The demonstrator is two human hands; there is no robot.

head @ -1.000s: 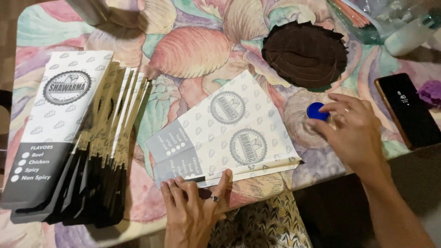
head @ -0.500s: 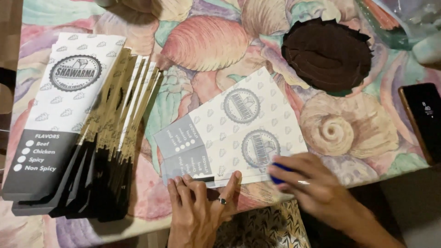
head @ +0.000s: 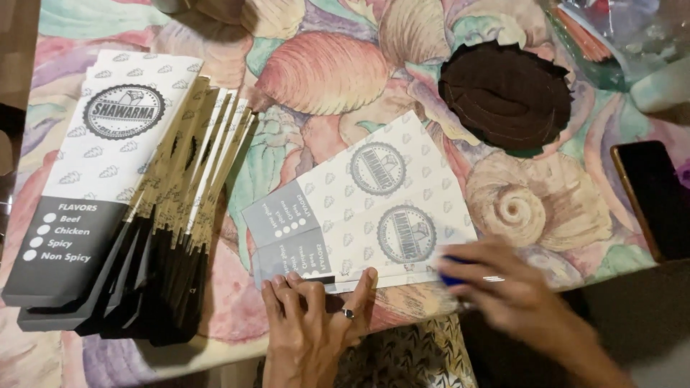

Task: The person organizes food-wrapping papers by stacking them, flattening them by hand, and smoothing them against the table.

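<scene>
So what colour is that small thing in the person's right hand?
Blue. The small object in the right hand shows in the head view, blurred, against the white printed sleeve.

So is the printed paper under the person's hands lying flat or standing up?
Flat. The printed paper sleeve lies flat on the shell-patterned tablecloth; the left hand presses its near edge and the blurred right hand is at its near right corner.

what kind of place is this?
Likely a home table used for hand-assembling food packaging: a shell-print tablecloth, a stack of flat paper sleeves, and a phone at the edge.
</scene>
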